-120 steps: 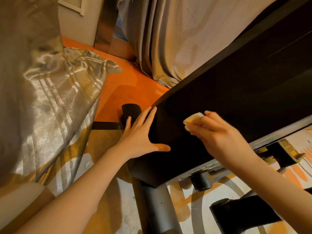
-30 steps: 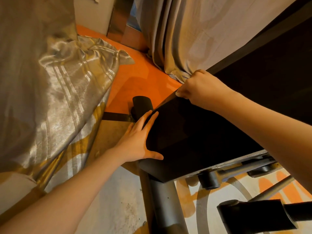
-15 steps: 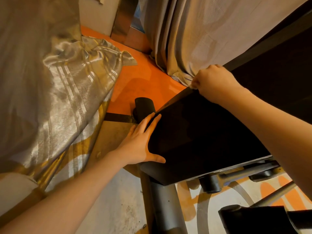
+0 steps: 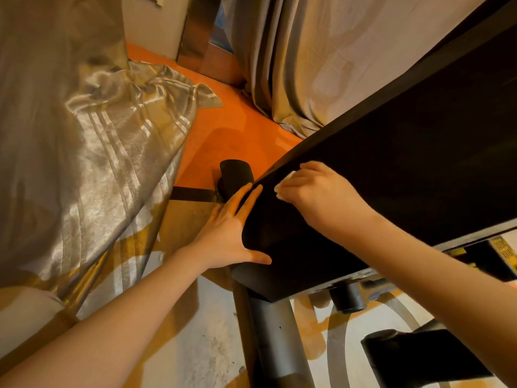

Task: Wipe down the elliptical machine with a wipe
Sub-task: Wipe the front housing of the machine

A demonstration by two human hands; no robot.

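Note:
The elliptical machine's black housing point(image 4: 391, 175) slants from the upper right down to the centre. My left hand point(image 4: 232, 231) lies flat against its near left corner, fingers straight up the left edge and thumb across the front face. My right hand point(image 4: 316, 197) grips a small pale wipe point(image 4: 285, 182) and presses it onto the housing close to the upper left edge, just right of my left fingertips. Most of the wipe is hidden under my fingers.
A grey support post point(image 4: 274, 331) and a black end cap point(image 4: 235, 177) sit below and left of the housing. Shiny silver fabric point(image 4: 98, 141) is piled at the left, and beige curtains point(image 4: 321, 57) hang behind. Orange floor point(image 4: 218, 135) lies between them. A black pedal arm point(image 4: 414, 354) is at lower right.
My right hand has slid down along the housing's upper edge toward my left hand, and the wipe shows again at its fingertips. My left hand has stayed on the corner.

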